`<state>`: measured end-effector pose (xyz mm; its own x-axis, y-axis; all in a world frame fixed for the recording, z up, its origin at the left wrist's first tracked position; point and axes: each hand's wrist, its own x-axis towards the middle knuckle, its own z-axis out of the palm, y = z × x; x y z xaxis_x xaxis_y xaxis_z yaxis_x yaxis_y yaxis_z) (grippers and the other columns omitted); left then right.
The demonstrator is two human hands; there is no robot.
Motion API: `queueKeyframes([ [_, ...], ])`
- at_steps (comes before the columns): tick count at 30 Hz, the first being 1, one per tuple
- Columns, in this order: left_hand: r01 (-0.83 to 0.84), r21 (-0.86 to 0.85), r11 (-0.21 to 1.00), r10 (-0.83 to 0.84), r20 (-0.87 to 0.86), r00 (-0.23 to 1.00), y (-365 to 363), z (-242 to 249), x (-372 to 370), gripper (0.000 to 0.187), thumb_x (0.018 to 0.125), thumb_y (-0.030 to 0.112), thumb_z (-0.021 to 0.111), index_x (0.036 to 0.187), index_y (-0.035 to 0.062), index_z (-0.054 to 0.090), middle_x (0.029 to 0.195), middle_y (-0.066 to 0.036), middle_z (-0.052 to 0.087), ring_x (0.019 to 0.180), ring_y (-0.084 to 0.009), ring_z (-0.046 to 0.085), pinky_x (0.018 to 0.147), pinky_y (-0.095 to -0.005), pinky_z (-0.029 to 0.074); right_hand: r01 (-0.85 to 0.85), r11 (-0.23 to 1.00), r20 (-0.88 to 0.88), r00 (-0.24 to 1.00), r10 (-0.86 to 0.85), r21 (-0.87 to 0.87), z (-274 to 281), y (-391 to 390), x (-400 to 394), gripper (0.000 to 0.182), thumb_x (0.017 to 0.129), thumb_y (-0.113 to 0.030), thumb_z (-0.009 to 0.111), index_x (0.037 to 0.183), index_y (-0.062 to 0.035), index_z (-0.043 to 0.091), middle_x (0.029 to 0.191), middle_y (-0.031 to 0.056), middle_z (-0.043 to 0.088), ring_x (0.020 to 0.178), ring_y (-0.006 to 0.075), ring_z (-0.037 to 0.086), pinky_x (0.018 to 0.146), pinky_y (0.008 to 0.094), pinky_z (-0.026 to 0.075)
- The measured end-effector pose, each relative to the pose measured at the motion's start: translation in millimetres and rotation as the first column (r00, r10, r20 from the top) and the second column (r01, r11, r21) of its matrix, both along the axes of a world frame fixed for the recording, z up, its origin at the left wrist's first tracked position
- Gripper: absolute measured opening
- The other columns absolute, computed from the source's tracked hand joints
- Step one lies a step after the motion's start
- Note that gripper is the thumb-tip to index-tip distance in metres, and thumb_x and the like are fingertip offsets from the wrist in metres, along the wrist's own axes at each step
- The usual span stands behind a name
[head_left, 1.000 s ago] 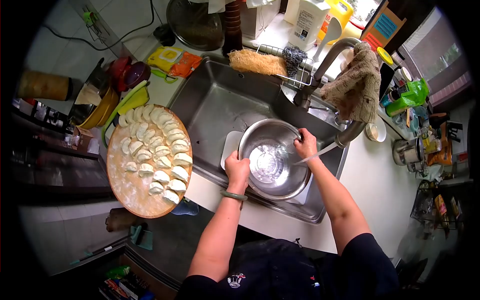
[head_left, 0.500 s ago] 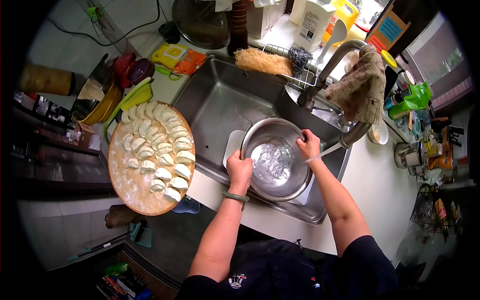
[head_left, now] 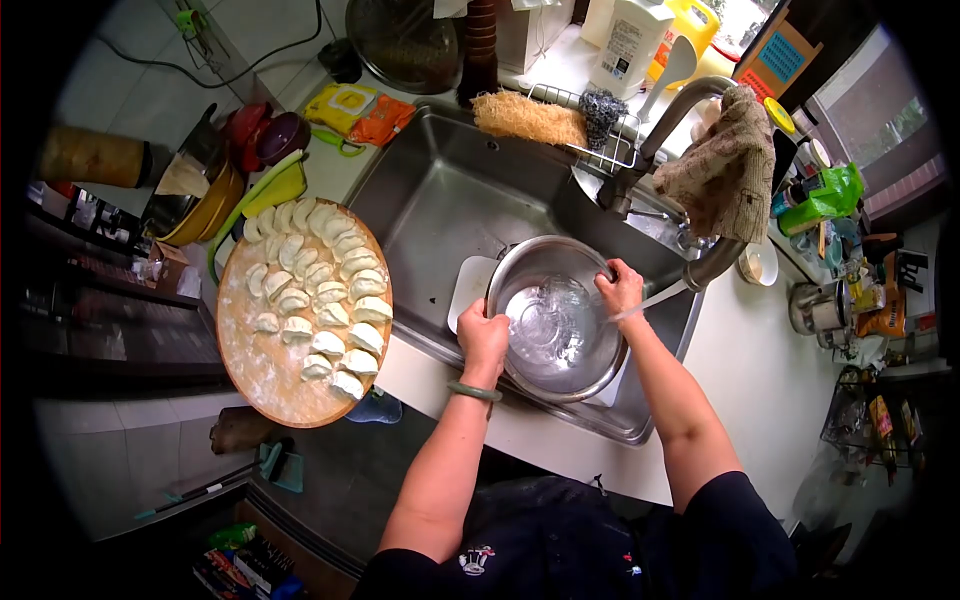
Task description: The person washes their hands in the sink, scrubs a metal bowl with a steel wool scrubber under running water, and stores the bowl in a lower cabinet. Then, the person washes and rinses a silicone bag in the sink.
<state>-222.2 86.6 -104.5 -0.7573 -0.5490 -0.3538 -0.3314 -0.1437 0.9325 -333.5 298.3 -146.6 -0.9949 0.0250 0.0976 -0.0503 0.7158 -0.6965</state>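
Note:
A steel pot point(head_left: 585, 378) with water in its bottom is held over the right part of the sink point(head_left: 430, 200). My left hand point(head_left: 484, 340) grips the pot's left rim, and a bangle circles that wrist. On the opposite side, my right hand point(head_left: 620, 290) is closed round the pot's right side. From the faucet point(head_left: 715, 265) a stream of water point(head_left: 660, 297) runs past my right hand into the pot. A white board point(head_left: 470, 290) lies partly hidden beneath the pot.
To the left, a round wooden board point(head_left: 265, 375) carries rows of dumplings point(head_left: 330, 290) and flour. A brown cloth point(head_left: 720, 170) hangs over the faucet. A wire rack point(head_left: 610, 150) with a loofah point(head_left: 530, 118) stands behind the sink. White counter point(head_left: 745, 370) extends to the right.
The view has shifted very slightly. Both hands keep their hold on the pot while water keeps running in, and the water's surface pattern differs.

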Motion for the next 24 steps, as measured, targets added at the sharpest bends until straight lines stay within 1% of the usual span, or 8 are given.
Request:
queueKeyframes([
  [4,0.002,0.076,0.997,-0.001,-0.002,1.000,-1,-4,2,0.016,0.061,-0.010,0.046,0.072,-0.0029,0.055,0.064,0.000,0.052,0.055,-0.0068,0.044,0.049,-0.0225,0.036,-0.030,0.999,-0.093,0.995,0.033,0.030,-3,2,2,0.028,0.062,-0.020,0.062,0.083,-0.0018,0.060,0.070,0.0190,0.060,0.068,0.0336,0.059,0.065,0.0390,0.045],
  [6,0.006,0.076,0.997,-0.006,0.005,1.000,-1,-3,2,0.016,0.061,-0.010,0.046,0.073,-0.0030,0.055,0.065,0.000,0.053,0.055,-0.0071,0.045,0.049,-0.0228,0.037,-0.005,0.998,0.084,0.996,0.000,0.064,8,-1,4,0.031,0.062,-0.019,0.063,0.087,-0.0004,0.059,0.088,0.0189,0.060,0.081,0.0330,0.057,0.072,0.0399,0.044],
  [10,-0.014,0.111,0.994,0.014,-0.002,1.000,1,2,-1,0.019,0.061,-0.010,0.046,0.075,-0.0041,0.056,0.067,-0.002,0.055,0.056,-0.0080,0.048,0.050,-0.0227,0.039,-0.089,0.906,-0.097,0.985,0.141,0.414,10,-10,14,0.041,0.066,-0.020,0.061,0.100,0.0014,0.056,0.118,0.0206,0.047,0.110,0.0333,0.045,0.089,0.0403,0.037],
  [12,-0.015,0.171,0.985,0.018,-0.021,1.000,3,-6,1,0.020,0.061,-0.010,0.046,0.077,-0.0049,0.057,0.069,-0.003,0.057,0.058,-0.0087,0.051,0.051,-0.0227,0.040,-0.207,0.415,-0.095,0.795,0.599,0.886,27,-18,34,0.054,0.071,-0.024,0.056,0.116,0.0053,0.046,0.136,0.0207,0.026,0.127,0.0344,0.022,0.102,0.0416,0.022],
  [16,0.035,0.121,0.992,-0.034,-0.012,0.999,8,-10,-1,0.021,0.061,-0.011,0.045,0.077,-0.0044,0.057,0.069,-0.003,0.058,0.059,-0.0093,0.052,0.052,-0.0220,0.040,-0.605,0.476,0.167,0.712,0.682,0.638,-7,-16,60,0.064,0.078,-0.037,0.050,0.124,0.0063,0.038,0.137,0.0247,0.020,0.128,0.0358,0.019,0.105,0.0445,0.015],
  [21,0.047,0.045,0.998,-0.046,-0.027,0.999,34,-21,-8,0.018,0.063,-0.010,0.044,0.075,-0.0028,0.056,0.068,-0.001,0.054,0.058,-0.0072,0.048,0.052,-0.0220,0.039,-0.411,0.821,-0.029,0.888,0.458,0.396,-47,-76,63,0.071,0.079,-0.044,0.047,0.130,0.0027,0.030,0.137,0.0242,0.021,0.127,0.0362,0.020,0.104,0.0430,0.015],
  [22,0.039,0.015,0.999,-0.038,-0.051,0.998,36,-22,-10,0.017,0.064,-0.010,0.044,0.073,-0.0021,0.056,0.067,0.000,0.053,0.058,-0.0064,0.046,0.051,-0.0222,0.038,-0.553,0.832,0.122,0.824,0.554,-0.042,-31,-90,64,0.067,0.082,-0.042,0.044,0.131,0.0010,0.029,0.136,0.0226,0.022,0.127,0.0344,0.021,0.104,0.0399,0.017],
  [24,-0.053,-0.100,0.994,0.048,-0.052,0.997,30,-16,-14,0.003,0.063,-0.001,0.048,0.065,-0.0012,0.051,0.053,-0.007,0.052,0.051,-0.0131,0.045,0.051,-0.0307,0.039,-0.362,0.608,0.238,0.687,0.686,-0.707,25,-93,90,0.047,0.090,-0.030,0.036,0.129,-0.0039,0.031,0.130,0.0193,0.032,0.123,0.0318,0.029,0.099,0.0320,0.026],
])
